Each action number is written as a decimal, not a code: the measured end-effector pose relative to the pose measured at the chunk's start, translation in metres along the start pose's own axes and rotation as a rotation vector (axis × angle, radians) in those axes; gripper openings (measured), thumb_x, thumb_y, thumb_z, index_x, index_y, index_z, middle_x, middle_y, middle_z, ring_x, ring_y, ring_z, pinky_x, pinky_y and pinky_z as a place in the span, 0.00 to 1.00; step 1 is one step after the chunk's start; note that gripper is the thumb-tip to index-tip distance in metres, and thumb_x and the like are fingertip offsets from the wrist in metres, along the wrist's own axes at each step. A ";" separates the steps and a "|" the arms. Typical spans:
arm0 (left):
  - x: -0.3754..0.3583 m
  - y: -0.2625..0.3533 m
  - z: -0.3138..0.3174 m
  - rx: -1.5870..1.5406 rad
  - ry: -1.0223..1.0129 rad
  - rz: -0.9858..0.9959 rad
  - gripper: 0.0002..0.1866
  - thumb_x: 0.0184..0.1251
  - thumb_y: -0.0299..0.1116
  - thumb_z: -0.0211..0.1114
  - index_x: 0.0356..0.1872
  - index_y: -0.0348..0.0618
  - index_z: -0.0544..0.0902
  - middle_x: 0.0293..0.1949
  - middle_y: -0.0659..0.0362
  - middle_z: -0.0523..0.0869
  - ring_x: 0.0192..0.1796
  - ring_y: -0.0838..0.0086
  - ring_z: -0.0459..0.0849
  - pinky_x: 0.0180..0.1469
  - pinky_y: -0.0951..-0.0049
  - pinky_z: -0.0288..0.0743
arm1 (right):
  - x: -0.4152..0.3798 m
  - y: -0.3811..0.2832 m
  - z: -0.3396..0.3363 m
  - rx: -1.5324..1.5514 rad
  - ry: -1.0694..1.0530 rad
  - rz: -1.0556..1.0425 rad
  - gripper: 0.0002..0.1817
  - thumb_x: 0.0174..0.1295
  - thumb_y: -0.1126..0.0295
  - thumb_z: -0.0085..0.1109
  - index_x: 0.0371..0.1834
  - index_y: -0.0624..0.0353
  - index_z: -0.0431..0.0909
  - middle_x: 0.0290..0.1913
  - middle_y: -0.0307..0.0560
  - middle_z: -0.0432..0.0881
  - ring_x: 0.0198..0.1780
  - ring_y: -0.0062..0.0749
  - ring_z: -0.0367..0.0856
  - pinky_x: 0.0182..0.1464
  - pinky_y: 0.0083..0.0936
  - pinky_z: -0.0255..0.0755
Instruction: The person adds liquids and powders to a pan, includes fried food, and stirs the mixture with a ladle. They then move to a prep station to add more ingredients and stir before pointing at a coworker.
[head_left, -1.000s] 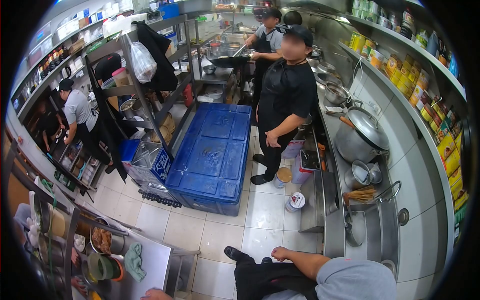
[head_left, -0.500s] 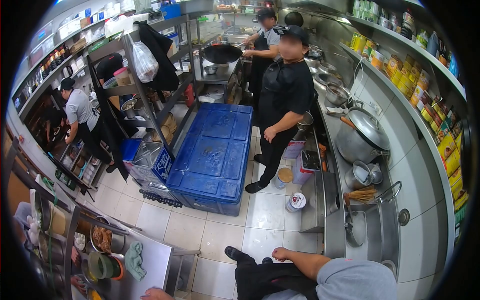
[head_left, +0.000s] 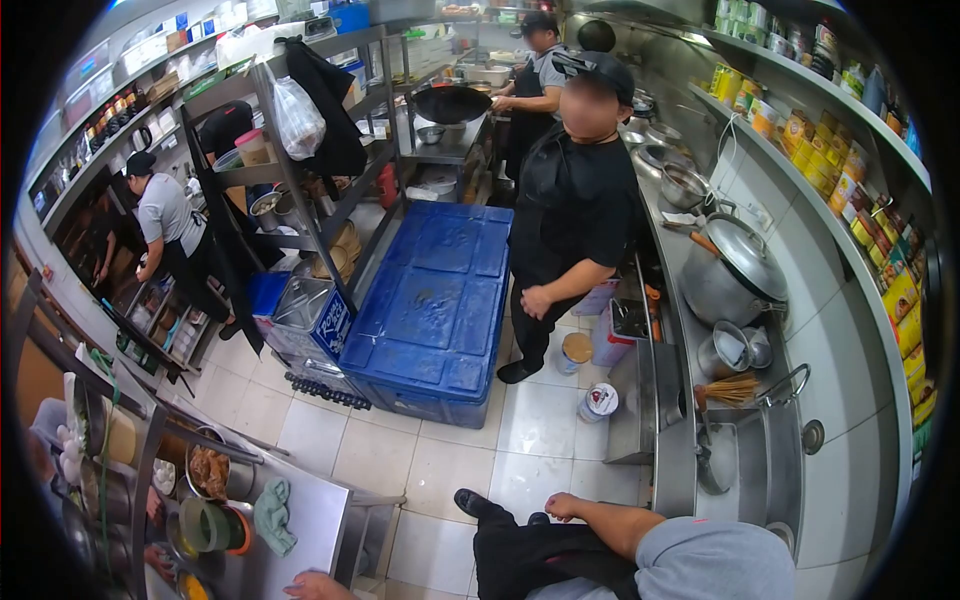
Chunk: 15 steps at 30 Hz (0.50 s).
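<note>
My left hand [head_left: 317, 586] shows at the bottom edge, beside the front edge of the steel table [head_left: 312, 530]. Its fingers look stretched out and hold nothing I can see; the wrist is cut off by the frame. On that table lies a crumpled green cloth [head_left: 274, 516], a short way from this hand. My right hand [head_left: 563, 507] is in front of my body, above my black apron [head_left: 545, 560]. Its fingers are curled in, with no object visible in them.
A large blue lidded bin [head_left: 430, 305] stands mid-floor. Beside it a person in black [head_left: 575, 200] faces me. Another person holds a wok [head_left: 452, 104] behind. At right are a sink [head_left: 728, 455], a big lidded pot [head_left: 733, 270] and shelves of cans. Tubs [head_left: 598, 402] stand on the floor.
The view has shifted slightly. The person in black has leaned nearer, with a hand now in front of the body. The wok behind is a little lower. My hands have barely moved.
</note>
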<state>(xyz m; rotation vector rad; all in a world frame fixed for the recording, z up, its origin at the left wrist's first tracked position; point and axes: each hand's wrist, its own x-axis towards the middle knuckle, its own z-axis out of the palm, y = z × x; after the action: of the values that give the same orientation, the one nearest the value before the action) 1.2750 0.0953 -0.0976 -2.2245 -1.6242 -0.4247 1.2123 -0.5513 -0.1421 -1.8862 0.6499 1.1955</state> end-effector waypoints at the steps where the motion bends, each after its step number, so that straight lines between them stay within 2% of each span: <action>1: 0.002 0.001 -0.002 0.005 0.000 -0.008 0.26 0.73 0.46 0.49 0.67 0.45 0.70 0.68 0.51 0.73 0.70 0.42 0.66 0.66 0.31 0.57 | 0.000 -0.001 0.000 -0.002 -0.003 -0.001 0.13 0.60 0.60 0.58 0.43 0.53 0.82 0.32 0.40 0.83 0.27 0.26 0.80 0.28 0.29 0.80; 2: 0.002 0.007 -0.044 0.009 -0.001 -0.016 0.26 0.73 0.46 0.49 0.67 0.45 0.69 0.68 0.52 0.73 0.70 0.43 0.66 0.66 0.31 0.57 | 0.002 0.000 0.001 0.001 -0.009 -0.008 0.13 0.60 0.60 0.58 0.43 0.53 0.82 0.32 0.40 0.83 0.27 0.26 0.80 0.28 0.29 0.80; 3: 0.001 0.008 -0.055 0.013 -0.002 -0.023 0.26 0.73 0.46 0.48 0.67 0.45 0.69 0.68 0.52 0.73 0.70 0.43 0.66 0.66 0.32 0.57 | 0.004 0.001 0.000 0.005 -0.015 -0.014 0.13 0.60 0.60 0.58 0.43 0.53 0.82 0.33 0.40 0.83 0.27 0.26 0.80 0.28 0.29 0.80; 4: 0.001 0.008 -0.065 0.227 -0.284 -0.076 0.28 0.73 0.49 0.49 0.70 0.48 0.68 0.70 0.58 0.73 0.73 0.51 0.65 0.68 0.37 0.57 | 0.005 0.002 0.001 0.003 -0.017 -0.014 0.13 0.60 0.60 0.58 0.43 0.53 0.82 0.33 0.40 0.83 0.27 0.26 0.80 0.28 0.29 0.80; 5: -0.001 0.005 -0.047 0.178 -0.073 -0.044 0.24 0.71 0.45 0.49 0.63 0.47 0.74 0.64 0.60 0.78 0.69 0.52 0.71 0.67 0.38 0.60 | 0.007 0.003 0.001 0.000 -0.017 -0.010 0.13 0.60 0.60 0.58 0.43 0.53 0.82 0.33 0.40 0.83 0.27 0.26 0.80 0.28 0.29 0.80; 15: -0.006 -0.001 -0.037 0.186 -0.054 -0.047 0.23 0.71 0.45 0.49 0.62 0.47 0.74 0.64 0.60 0.79 0.68 0.52 0.71 0.67 0.39 0.60 | 0.018 0.014 0.002 -0.031 -0.025 -0.031 0.13 0.61 0.60 0.59 0.44 0.53 0.82 0.33 0.40 0.83 0.27 0.26 0.80 0.27 0.29 0.80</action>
<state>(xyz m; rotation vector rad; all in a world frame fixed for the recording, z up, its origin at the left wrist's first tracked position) 1.2714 0.0740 -0.0669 -2.0808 -1.6731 -0.2175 1.2083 -0.5574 -0.1639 -1.8979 0.5895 1.2138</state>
